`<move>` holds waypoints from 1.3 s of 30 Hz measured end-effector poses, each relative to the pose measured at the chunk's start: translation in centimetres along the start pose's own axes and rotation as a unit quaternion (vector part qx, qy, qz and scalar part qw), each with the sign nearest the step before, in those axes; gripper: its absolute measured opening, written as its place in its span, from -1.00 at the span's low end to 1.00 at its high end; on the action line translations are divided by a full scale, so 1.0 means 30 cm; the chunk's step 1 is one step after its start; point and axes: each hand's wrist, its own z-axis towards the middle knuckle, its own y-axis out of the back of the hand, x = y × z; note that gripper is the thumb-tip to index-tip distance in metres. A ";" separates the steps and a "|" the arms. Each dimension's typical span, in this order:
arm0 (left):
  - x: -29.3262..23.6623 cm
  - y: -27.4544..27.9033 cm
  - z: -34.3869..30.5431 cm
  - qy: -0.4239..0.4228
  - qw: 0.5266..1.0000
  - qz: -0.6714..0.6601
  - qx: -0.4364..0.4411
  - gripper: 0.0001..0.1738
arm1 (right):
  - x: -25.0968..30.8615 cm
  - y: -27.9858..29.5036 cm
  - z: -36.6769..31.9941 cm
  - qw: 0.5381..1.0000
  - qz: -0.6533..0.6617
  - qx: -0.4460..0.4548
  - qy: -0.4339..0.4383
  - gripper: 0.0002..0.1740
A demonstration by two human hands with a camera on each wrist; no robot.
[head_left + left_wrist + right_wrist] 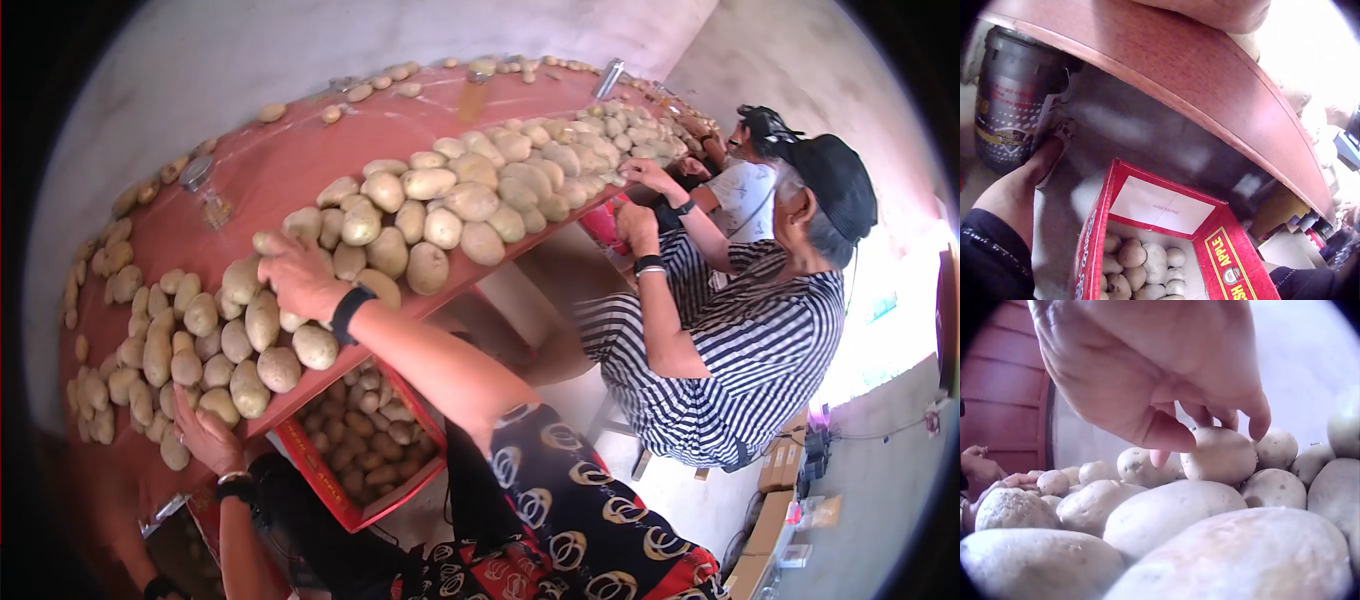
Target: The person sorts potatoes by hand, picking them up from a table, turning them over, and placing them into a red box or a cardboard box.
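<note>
My right hand (300, 282) reaches over the potatoes heaped along the red table. In the right wrist view, its curled fingers and thumb grip a pale, oval potato (1219, 456) from above, with other potatoes close around it. Near the table's front edge, my left hand (207, 437) rests against the near potatoes (220, 405), its fingers fairly straight. Only part of that hand (1229, 12) shows at the top of the left wrist view, above the table edge.
Below the table edge stands a red cardboard box (300, 465) holding many potatoes. A dark bucket (1013, 100) stands under the table. Glass jars (195, 172) sit on the tabletop (300, 150). A person in a striped shirt (740, 350) works at my right.
</note>
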 end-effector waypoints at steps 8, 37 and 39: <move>-0.020 0.012 -0.001 0.031 0.999 -0.007 -0.012 -0.44 | 0.067 0.156 -0.168 0.881 0.461 -0.096 -0.041 -0.91; -0.009 0.009 0.005 0.025 0.999 0.046 0.005 -0.42 | -0.239 -0.583 -0.601 0.843 0.021 0.431 -0.321 -0.27; -0.005 0.009 0.001 0.027 0.999 0.029 0.016 -0.40 | -0.186 -0.587 -0.618 0.830 0.008 0.453 -0.325 -0.16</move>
